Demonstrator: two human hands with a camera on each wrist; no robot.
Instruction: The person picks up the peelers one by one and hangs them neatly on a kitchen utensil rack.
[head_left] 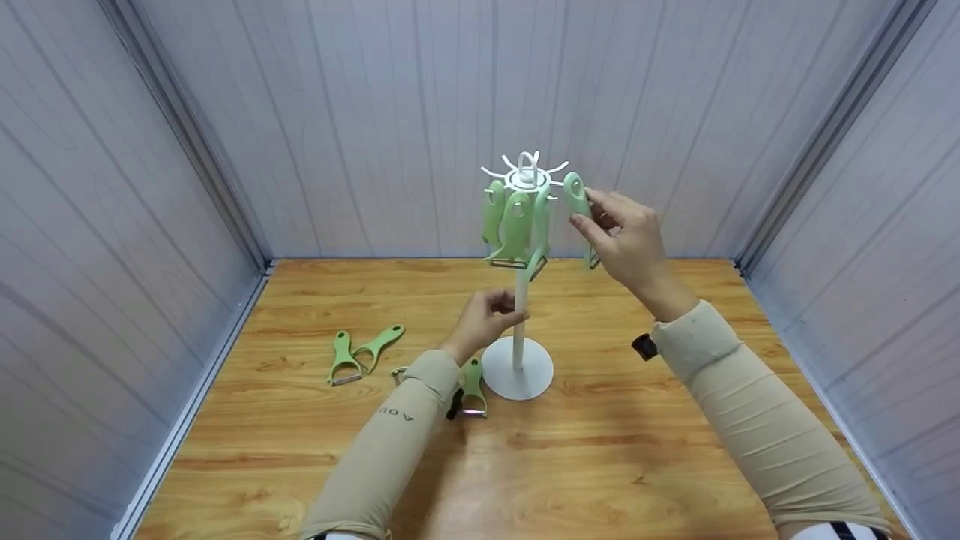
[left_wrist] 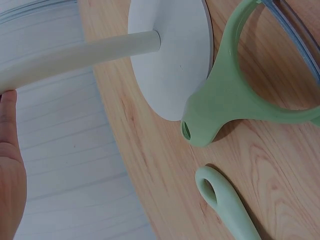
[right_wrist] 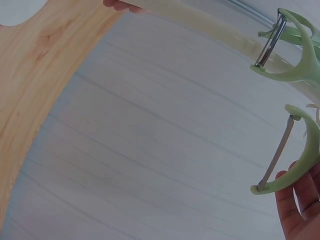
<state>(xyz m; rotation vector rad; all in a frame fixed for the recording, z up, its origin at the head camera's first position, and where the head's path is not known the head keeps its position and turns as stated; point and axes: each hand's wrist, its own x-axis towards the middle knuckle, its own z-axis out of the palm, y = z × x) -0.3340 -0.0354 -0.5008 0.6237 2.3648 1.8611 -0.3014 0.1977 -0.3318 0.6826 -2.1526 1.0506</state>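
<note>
A white stand [head_left: 517, 379] with a round base and a ring of hooks on top is upright on the table. My left hand [head_left: 480, 322] holds its pole [head_left: 520, 292] between thumb and fingers, a little above the base. Several green peelers [head_left: 516, 229] hang from the hooks, blades down. Just right of the hooks, my right hand [head_left: 626, 232] pinches another green peeler [head_left: 576, 193] by its handle, holed end up. That peeler's blade [right_wrist: 276, 152] shows below the fingers in the right wrist view. One green peeler [left_wrist: 215, 102] lies on the table beside the base.
Two more green peelers [head_left: 343, 352] lie close together on the left of the wooden table [head_left: 600, 450]. Another peeler [head_left: 397, 373] is partly hidden behind my left sleeve. Pale panel walls [head_left: 375, 127] enclose the table at the back and both sides.
</note>
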